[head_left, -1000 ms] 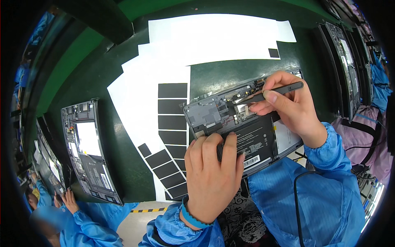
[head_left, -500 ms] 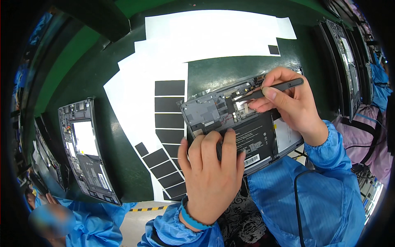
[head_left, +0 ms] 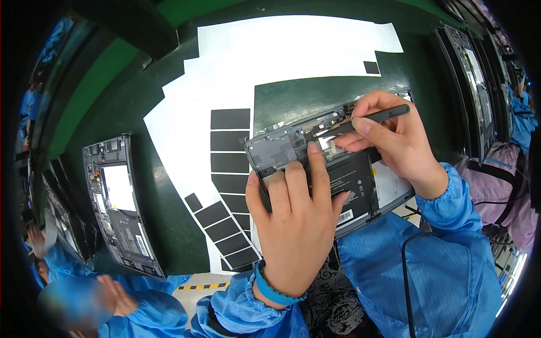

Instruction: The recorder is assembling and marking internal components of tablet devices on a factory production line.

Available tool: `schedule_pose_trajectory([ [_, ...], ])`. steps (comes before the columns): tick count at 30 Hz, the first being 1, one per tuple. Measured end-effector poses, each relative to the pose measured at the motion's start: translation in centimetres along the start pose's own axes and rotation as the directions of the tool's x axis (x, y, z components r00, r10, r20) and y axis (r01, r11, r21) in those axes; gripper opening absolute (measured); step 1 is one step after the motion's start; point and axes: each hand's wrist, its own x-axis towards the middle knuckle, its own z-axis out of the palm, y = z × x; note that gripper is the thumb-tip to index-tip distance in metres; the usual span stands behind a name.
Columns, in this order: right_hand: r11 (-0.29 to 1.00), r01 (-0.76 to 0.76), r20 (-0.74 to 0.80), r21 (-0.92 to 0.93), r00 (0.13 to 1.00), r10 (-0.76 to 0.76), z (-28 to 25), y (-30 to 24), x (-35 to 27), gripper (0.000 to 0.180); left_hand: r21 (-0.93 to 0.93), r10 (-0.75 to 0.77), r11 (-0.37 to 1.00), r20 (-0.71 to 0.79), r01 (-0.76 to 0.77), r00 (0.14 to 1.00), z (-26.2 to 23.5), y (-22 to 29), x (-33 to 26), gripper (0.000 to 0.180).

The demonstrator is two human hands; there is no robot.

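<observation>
In front of me a laptop base (head_left: 270,153) lies tilted on the table with its inside exposed. A black battery (head_left: 356,179) fills its near side. My right hand (head_left: 403,143) pinches black tweezers (head_left: 386,115), their tips low over the circuit board near a small silvery part (head_left: 327,143). My left hand (head_left: 296,217), with a blue band at the wrist, lies over the near left of the base, fingers spread. Its index fingertip touches down close beside the tweezer tips. Whether the tips grip anything is too small to tell.
White sheets (head_left: 225,73) with black rectangular stickers (head_left: 230,119) lie on the green table (head_left: 174,225). Another opened laptop base (head_left: 115,186) stands left; more are stacked at the right (head_left: 476,84). A co-worker's hand (head_left: 118,296) and blue sleeve show lower left.
My left hand has moved forward over the base, and its index fingertip has come up beside the tweezer tips. My right hand has shifted slightly left. The co-worker's hands at lower left have moved.
</observation>
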Motion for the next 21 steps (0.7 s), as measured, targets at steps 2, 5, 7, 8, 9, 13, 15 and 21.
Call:
schedule_pose_trajectory([
  [2,1.0,-0.001,0.001,0.012,1.0,0.001,0.0,0.0,0.0,0.01,0.013,0.006,1.0,0.0,-0.006,1.0,-0.1,0.2,-0.1,0.068],
  [5,1.0,-0.005,0.003,0.012,1.0,0.005,0.0,-0.2,0.0,0.011,0.017,0.011,1.0,0.021,-0.012,1.0,-0.3,0.4,-0.1,0.065],
  [7,1.0,-0.004,0.0,0.007,1.0,0.004,-0.1,-0.3,-0.1,0.011,0.014,0.025,1.0,0.001,-0.025,1.0,-0.2,0.4,0.0,0.062],
  [8,1.0,0.001,-0.001,0.01,1.0,-0.001,-0.1,-0.3,-0.1,0.011,0.018,0.028,0.999,-0.001,-0.028,1.0,-0.3,0.3,0.0,0.062],
  [9,1.0,-0.002,0.006,0.004,1.0,0.002,-0.2,-0.3,0.0,0.011,-0.022,0.033,0.999,-0.016,-0.034,0.999,-0.4,0.1,0.2,0.062],
  [13,0.999,-0.024,0.018,0.025,1.0,0.023,0.2,-0.4,0.1,0.011,-0.067,0.02,0.997,-0.127,-0.029,0.992,-0.4,0.0,0.7,0.062],
  [15,0.999,-0.025,0.032,0.043,0.999,0.023,0.3,-0.2,0.4,0.011,-0.004,0.003,1.0,-0.107,-0.004,0.994,-0.3,-0.1,1.1,0.063],
  [21,0.997,-0.034,-0.007,0.064,0.999,0.034,-0.4,0.3,-0.2,0.012,0.154,0.063,0.987,-0.083,-0.049,0.995,0.5,0.4,1.1,0.069],
])
